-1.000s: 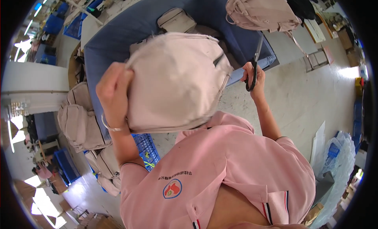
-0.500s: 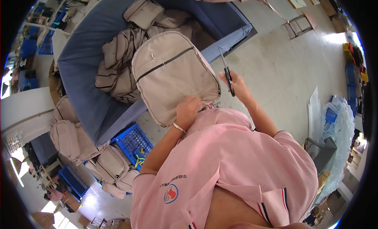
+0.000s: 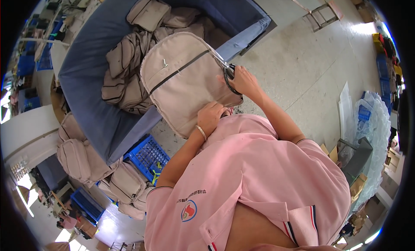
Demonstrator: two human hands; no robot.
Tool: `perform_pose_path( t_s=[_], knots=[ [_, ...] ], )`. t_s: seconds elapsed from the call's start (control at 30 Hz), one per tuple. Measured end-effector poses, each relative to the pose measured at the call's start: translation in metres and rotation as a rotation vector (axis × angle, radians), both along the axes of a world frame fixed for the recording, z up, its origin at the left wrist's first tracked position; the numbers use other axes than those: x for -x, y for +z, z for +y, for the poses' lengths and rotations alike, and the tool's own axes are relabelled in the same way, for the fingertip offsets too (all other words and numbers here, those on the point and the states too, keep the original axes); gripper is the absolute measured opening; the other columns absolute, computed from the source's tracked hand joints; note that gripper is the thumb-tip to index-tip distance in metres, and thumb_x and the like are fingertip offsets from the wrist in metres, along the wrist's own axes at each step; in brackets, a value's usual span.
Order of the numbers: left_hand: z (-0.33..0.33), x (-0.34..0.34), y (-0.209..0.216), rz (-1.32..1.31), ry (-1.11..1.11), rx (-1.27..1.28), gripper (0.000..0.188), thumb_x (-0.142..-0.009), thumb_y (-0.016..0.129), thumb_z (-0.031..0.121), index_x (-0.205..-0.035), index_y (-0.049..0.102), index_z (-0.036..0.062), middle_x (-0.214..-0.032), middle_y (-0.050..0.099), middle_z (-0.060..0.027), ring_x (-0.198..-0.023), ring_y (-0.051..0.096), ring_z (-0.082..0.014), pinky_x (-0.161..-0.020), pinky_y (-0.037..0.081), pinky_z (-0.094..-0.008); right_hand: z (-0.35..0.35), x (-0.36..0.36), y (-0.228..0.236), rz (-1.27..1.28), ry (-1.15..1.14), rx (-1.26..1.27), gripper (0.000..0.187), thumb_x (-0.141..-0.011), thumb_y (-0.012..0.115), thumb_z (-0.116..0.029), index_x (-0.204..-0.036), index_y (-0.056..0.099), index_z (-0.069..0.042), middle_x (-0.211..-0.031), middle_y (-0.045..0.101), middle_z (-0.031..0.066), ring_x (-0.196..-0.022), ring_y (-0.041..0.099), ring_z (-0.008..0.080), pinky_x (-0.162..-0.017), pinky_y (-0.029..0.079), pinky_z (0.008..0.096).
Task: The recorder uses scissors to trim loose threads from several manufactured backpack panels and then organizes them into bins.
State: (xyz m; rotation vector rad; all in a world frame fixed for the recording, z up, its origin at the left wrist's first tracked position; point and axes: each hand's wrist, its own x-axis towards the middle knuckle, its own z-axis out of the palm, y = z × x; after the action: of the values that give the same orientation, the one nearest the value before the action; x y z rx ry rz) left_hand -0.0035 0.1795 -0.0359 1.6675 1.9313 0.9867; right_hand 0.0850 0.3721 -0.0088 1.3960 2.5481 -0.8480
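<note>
A beige backpack (image 3: 183,82) with a dark zip across its front lies tilted before me, between my body and the blue bin. My left hand (image 3: 210,116) is closed on its near edge, the fingertips partly hidden in the fabric. In my right hand (image 3: 245,81) is a pair of scissors (image 3: 229,70) with black handles. The blades lie at the bag's right edge, near the seam; whether they touch the fabric I cannot tell.
A large blue fabric-lined bin (image 3: 82,74) holds several beige bags (image 3: 121,56). More bags (image 3: 127,179) are piled at the left beside a blue plastic crate (image 3: 149,154). Clear plastic wrapping (image 3: 374,134) stands at the right, and a small metal frame (image 3: 322,15) is at the far right.
My right hand has brought the scissors left, from beside the backpack to its right edge. The left hand keeps its hold on the near edge.
</note>
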Motion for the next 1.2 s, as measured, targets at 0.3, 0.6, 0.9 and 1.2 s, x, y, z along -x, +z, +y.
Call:
perform_pose_path(
  t_s=[0.3, 0.6, 0.9, 1.2],
  knots=[
    [0.0, 0.005, -0.002, -0.09, 0.036, 0.01, 0.019, -0.087, 0.066, 0.026, -0.08, 0.064, 0.0086, -0.079, 0.06, -0.0061, -0.075, 0.06, -0.0263, -0.065, 0.049, -0.0381, -0.001, 0.021, 0.0, 0.021, -0.047, -0.023, 0.078, -0.08, 0.06, -0.073, -0.084, 0.062, 0.005, -0.078, 0.066, 0.0244, -0.08, 0.066, 0.0435, -0.071, 0.051, 0.0475],
    [-0.011, 0.012, 0.02, -0.153, 0.036, 0.098, 0.013, -0.091, 0.061, 0.021, -0.091, 0.067, 0.0089, -0.088, 0.063, -0.0074, -0.085, 0.063, -0.0261, -0.074, 0.05, -0.0387, 0.012, 0.026, -0.013, 0.455, -0.071, -0.048, 0.037, -0.077, 0.076, -0.033, -0.087, 0.061, -0.001, -0.081, 0.065, 0.0202, -0.075, 0.064, 0.0377, -0.068, 0.049, 0.0447],
    [-0.102, 0.028, 0.011, -0.175, 1.437, -0.143, 0.025, -0.094, 0.063, 0.021, -0.113, 0.064, 0.0037, -0.098, 0.068, -0.0057, -0.092, 0.061, -0.0198, -0.087, 0.046, -0.0314, 0.027, 0.02, -0.028, 0.423, -0.184, 0.17, 0.037, -0.076, 0.079, -0.026, -0.079, 0.055, 0.003, -0.066, 0.057, 0.0152, -0.061, 0.052, 0.0257, -0.06, 0.042, 0.0401],
    [-0.093, 0.042, 0.013, -0.932, 1.312, -0.405, 0.023, -0.098, 0.059, 0.02, -0.101, 0.068, -0.001, -0.098, 0.066, 0.0004, -0.086, 0.055, -0.0067, -0.08, 0.044, -0.0241, -0.002, 0.008, -0.044, 0.632, -0.27, 0.481, 0.03, -0.083, 0.076, -0.026, -0.08, 0.059, -0.001, -0.063, 0.053, 0.0009, -0.056, 0.044, 0.0104, -0.051, 0.037, 0.0323]
  ],
)
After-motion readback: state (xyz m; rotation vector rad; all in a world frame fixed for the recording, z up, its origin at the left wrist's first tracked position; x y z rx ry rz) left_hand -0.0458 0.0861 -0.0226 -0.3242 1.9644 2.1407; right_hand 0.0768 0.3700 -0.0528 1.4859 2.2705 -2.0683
